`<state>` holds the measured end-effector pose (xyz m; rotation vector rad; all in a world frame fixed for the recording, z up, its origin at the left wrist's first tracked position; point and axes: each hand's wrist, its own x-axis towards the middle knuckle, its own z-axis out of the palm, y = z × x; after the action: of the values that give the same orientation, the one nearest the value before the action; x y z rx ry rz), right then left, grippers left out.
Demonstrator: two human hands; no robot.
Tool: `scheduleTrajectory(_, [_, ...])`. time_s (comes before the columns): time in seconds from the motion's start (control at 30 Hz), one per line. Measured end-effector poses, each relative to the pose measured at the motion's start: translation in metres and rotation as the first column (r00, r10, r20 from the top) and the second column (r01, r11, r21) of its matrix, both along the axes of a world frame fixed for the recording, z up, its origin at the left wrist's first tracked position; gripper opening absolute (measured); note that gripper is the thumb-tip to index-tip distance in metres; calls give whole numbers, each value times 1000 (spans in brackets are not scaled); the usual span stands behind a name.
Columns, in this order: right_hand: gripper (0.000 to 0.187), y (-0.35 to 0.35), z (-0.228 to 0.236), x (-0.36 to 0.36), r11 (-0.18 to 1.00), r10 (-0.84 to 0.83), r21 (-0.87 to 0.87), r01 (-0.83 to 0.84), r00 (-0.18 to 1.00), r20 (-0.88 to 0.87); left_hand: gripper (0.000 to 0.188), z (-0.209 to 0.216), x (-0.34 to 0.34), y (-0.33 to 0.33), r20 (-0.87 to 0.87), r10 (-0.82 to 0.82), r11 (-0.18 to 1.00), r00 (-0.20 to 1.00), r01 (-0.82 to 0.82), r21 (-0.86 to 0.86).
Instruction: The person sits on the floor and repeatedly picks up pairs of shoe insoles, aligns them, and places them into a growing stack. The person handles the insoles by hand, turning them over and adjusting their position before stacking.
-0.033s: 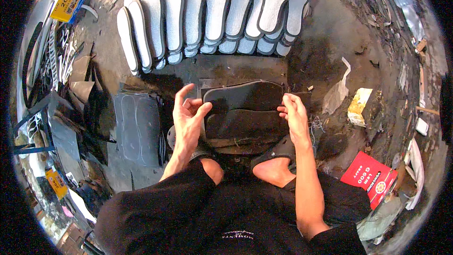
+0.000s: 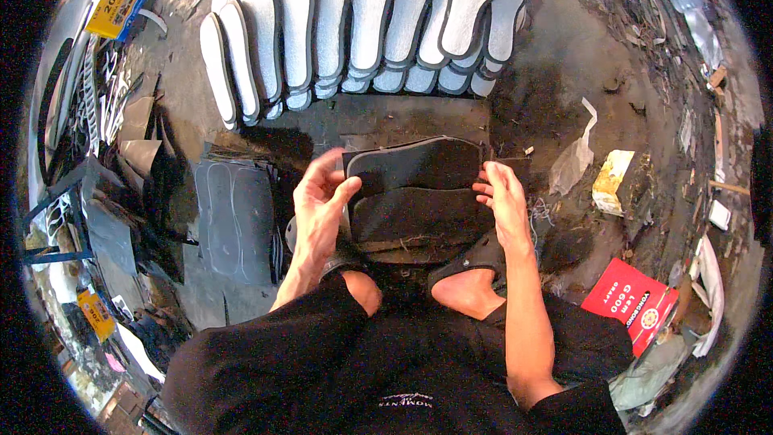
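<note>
Between my hands lies a black sheet (image 2: 415, 165) with a pale curved sole outline along its far side. A dark sole-shaped piece (image 2: 415, 213) shows just nearer to me. My left hand (image 2: 318, 201) is at the sheet's left edge, thumb over the corner; its index finger is raised and smeared by motion, and the other fingertips are partly hidden. At the opposite end, my right hand (image 2: 505, 201) pinches the right edge between thumb and fingers. Both pieces rest over a dark board (image 2: 403, 251) on the ground in front of my feet.
Rows of white insoles (image 2: 366, 16) with dark rims lie beyond. A stack of grey-black sheets (image 2: 235, 221) with drawn outlines stands at left. To the right are a red box (image 2: 630, 306), a yellow-white scrap (image 2: 613, 183) and a crumpled strip (image 2: 576, 163). Cut offcuts (image 2: 88, 113) litter the left side.
My left index finger has bent inward toward the sheet, and the sheet's left corner shows more. My right hand has shifted very slightly.
</note>
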<state>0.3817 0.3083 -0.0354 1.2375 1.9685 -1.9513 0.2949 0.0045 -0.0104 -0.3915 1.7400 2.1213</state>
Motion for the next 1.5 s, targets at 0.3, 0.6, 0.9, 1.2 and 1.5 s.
scheduleTrajectory(0.3, [68, 9, 78, -61, 861, -137, -508, 23, 972, -189, 51, 77, -6, -36, -725, -647, 700, -237, 191, -688])
scheduleTrajectory(0.6, [61, -21, 67, -72, 998, -61, -29, 55, 951, -304, 82, 14, 30, -57, -772, -416, 843, 482, -114, -525])
scheduleTrajectory(0.9, [74, -49, 16, -51, 907, 169, -356, -224, 969, -179, 28, 15, 57, -115, 119, 115, 987, 986, -127, 99])
scheduleTrajectory(1.2, [66, -35, 3, -47, 930, 226, -263, -258, 963, -147, 41, 50, -18, -409, -317, 908, 361, 274, -896, 260])
scheduleTrajectory(1.5, [63, -34, 1, -39, 937, 207, -261, -232, 971, -121, 44, -19, 4, -305, -493, 243, 536, 836, -539, -650])
